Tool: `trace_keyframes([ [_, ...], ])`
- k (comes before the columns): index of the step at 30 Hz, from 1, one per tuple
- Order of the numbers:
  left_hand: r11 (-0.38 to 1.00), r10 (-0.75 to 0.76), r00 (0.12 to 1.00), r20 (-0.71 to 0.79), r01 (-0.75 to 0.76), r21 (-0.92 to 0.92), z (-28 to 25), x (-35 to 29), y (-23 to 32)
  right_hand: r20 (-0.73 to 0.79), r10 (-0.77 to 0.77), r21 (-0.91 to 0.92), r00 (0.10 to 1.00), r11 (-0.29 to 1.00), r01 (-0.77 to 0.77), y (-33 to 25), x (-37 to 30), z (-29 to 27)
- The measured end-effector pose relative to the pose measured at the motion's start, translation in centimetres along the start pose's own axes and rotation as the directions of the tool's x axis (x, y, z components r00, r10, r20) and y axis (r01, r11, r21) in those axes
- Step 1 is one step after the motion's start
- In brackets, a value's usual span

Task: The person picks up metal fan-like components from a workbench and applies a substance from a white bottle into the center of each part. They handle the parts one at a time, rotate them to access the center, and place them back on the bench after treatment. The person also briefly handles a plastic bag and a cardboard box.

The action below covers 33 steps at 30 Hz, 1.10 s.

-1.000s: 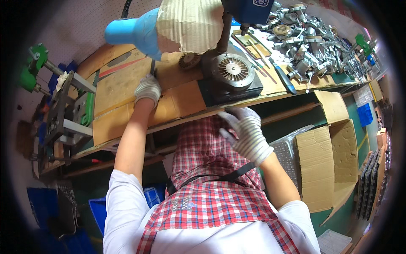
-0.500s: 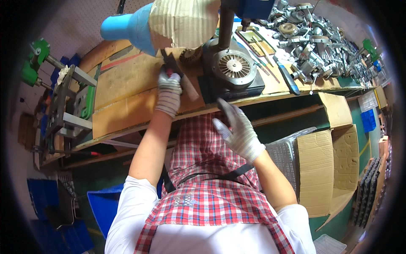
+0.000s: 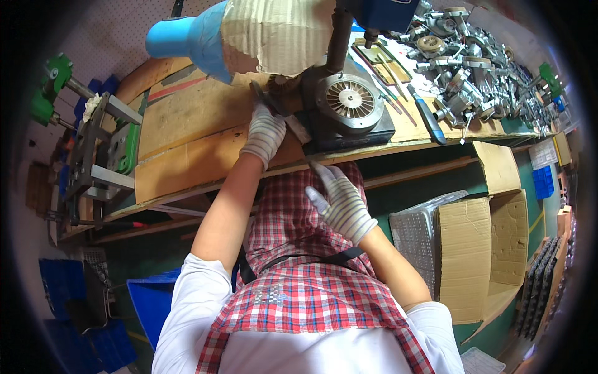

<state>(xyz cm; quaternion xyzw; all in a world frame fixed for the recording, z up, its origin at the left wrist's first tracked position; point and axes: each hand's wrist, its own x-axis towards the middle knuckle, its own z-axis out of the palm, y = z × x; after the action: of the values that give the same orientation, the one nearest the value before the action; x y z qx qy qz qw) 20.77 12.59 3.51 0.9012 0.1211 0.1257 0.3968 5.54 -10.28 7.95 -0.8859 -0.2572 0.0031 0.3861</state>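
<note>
My left hand (image 3: pixel 265 134), in a striped knit glove, is closed around a long dark bar-like tool (image 3: pixel 268 98) above the workbench; its exact kind is hard to make out. The tool's flat greyish end (image 3: pixel 299 129) points towards the black base of a press. On that base lies a round metal disc with radial fins (image 3: pixel 350 98), just right of the tool. My right hand (image 3: pixel 342 202), gloved too, is held in front of the bench edge with fingers spread and nothing in it. Its fingertips are dark.
A blue lamp wrapped in cardboard (image 3: pixel 274 37) overhangs the bench, partly hiding another finned disc (image 3: pixel 283 83). Right of the press are a blue-handled tool (image 3: pixel 427 118), a shallow tray (image 3: pixel 389 65) and heaped metal parts (image 3: pixel 464 75). An open carton (image 3: pixel 464 255) stands at lower right.
My left hand has shifted right with the tool, bringing its end close to the press base. My right hand has drawn slightly left and back, away from the bench.
</note>
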Motion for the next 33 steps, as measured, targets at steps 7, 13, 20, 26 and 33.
trace_keyframes([
  [7,0.982,0.175,0.97,0.168,-0.183,0.038,-6.6,-6.0,1.1,-0.017,0.012,0.118,1.0,0.993,-0.01,2.3,-1.5,0.6],
  [13,0.954,0.262,0.946,-0.191,-0.225,0.196,-12.2,-8.9,-6.1,0.03,0.195,0.191,0.98,0.962,-0.197,2.5,-3.1,-0.8],
  [20,0.921,0.237,0.788,-0.568,0.004,0.389,-22.1,-12.0,-13.0,0.003,0.037,0.112,0.999,0.993,-0.037,3.8,-2.4,0.5],
  [26,0.923,0.217,0.762,-0.61,0.044,0.382,-24.8,-13.7,-15.2,0.014,0.023,0.16,1.0,0.987,-0.025,2.3,-1.4,1.3],
  [33,0.956,0.212,0.742,-0.636,-0.023,0.293,-24.0,-11.7,-14.5,0.07,0.008,0.093,0.997,0.996,-0.015,0.7,-1.2,1.2],
])
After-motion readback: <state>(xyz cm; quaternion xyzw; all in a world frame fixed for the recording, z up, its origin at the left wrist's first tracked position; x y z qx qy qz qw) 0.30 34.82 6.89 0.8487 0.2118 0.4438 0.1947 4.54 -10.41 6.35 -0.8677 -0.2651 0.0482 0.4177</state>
